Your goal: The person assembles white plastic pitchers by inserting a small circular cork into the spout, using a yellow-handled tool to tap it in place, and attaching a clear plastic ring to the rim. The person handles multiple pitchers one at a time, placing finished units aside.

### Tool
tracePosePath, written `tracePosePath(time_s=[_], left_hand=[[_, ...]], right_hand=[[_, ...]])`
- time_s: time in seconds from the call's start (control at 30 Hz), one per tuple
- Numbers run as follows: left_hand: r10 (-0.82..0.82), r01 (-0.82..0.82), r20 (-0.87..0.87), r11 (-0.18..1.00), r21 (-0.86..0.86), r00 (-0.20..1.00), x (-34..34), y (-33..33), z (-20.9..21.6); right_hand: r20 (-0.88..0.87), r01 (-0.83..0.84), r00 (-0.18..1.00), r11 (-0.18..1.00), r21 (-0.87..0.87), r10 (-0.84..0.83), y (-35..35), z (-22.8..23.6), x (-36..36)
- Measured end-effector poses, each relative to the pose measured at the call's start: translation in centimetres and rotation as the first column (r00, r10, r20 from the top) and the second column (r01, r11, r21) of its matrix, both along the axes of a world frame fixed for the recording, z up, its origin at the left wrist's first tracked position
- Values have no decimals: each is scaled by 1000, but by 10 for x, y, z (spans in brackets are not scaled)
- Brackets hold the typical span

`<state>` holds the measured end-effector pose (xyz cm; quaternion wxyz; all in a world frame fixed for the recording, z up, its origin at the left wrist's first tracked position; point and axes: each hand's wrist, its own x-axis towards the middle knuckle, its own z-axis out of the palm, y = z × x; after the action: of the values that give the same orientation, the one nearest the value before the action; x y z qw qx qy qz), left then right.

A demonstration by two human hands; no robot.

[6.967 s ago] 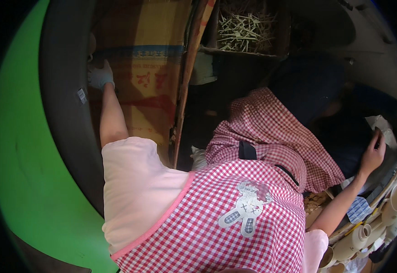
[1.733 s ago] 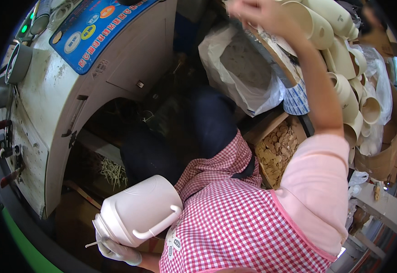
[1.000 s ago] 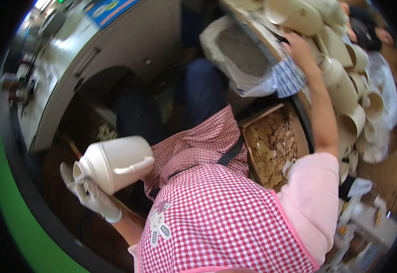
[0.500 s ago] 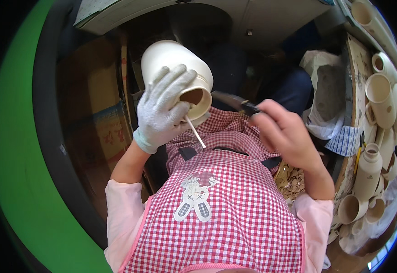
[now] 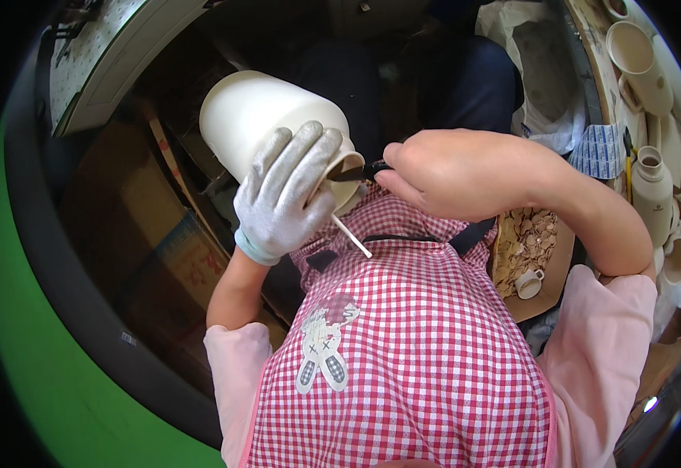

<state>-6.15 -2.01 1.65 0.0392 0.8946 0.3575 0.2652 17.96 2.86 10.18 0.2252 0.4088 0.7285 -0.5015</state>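
My left hand [image 5: 286, 195], in a grey-white glove, grips a large cream plastic jug [image 5: 258, 117] near its open mouth and holds it tilted against my chest. A thin white strip [image 5: 352, 235] sticks out below the glove. My bare right hand [image 5: 450, 171] holds a small dark-bladed knife [image 5: 352, 173] with its tip at the jug's rim. I wear a red-and-white checked apron [image 5: 403, 343] over pink sleeves.
A cardboard box [image 5: 532, 249] with plastic scraps and a small cup sits at my right. Several cream jugs and cups [image 5: 652, 187] are stacked at the far right. A brown carton [image 5: 177, 257] stands at the left beside a white machine panel [image 5: 114, 47].
Seconds ago I reached apart to both sides. Then my left hand brought the jug up to my chest and my right hand came in with the knife. The view has closed in since half a second ago.
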Motion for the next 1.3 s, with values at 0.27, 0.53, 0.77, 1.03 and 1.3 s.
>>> tracePosePath(time_s=[0.27, 0.53, 0.77, 1.03, 1.3], left_hand=[[-66, 66, -18, 998, -4, 998, -8, 0, -15], [36, -35, 28, 999, -18, 999, 2, 29, 13], [311, -387, 367, 909, 154, 877, -86, 60, 41], [360, -556, 680, 827, 83, 638, -113, 90, 34], [561, -696, 485, 703, 149, 671, -93, 48, 101]], right_hand=[[-180, 158, 953, 910, -383, -242, 1, -52, 8], [-194, 341, 719, 582, -738, -667, -14, -58, 25], [-143, 187, 914, 81, 979, -379, -7, -30, 249], [-102, 62, 613, -81, 995, -784, -14, -97, 417], [-278, -6, 729, -412, 911, -625, -24, -89, 366]])
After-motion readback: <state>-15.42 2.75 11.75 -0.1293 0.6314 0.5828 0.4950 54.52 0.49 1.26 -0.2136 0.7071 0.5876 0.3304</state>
